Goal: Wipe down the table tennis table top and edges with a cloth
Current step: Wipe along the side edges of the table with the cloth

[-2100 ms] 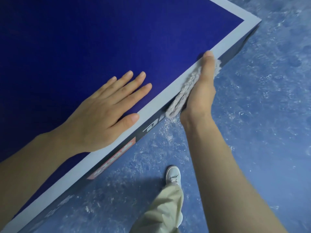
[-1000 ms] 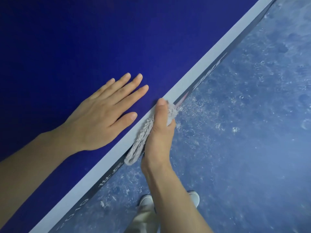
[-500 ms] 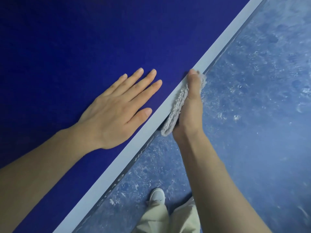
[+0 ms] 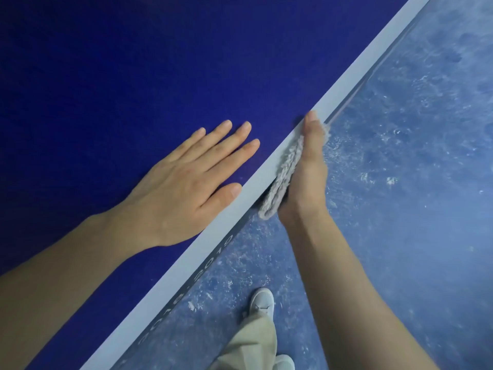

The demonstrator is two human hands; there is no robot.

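hands x2: left hand (image 4: 184, 188) flat on table (image 4: 106, 76), fingers straight; right hand (image 4: 306, 172) gripping 1 cloth (image 4: 282, 177)

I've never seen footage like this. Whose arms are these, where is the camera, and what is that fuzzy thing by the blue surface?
No machine here: these are a person's own arms, filmed by a camera worn on the head, looking down. The blue surface is a table tennis table with a pale border line. The left hand lies flat on top, fingers straight. The right hand presses a fuzzy grey cloth against the table's side edge. Below you see the speckled blue floor, a trouser leg and white shoe.
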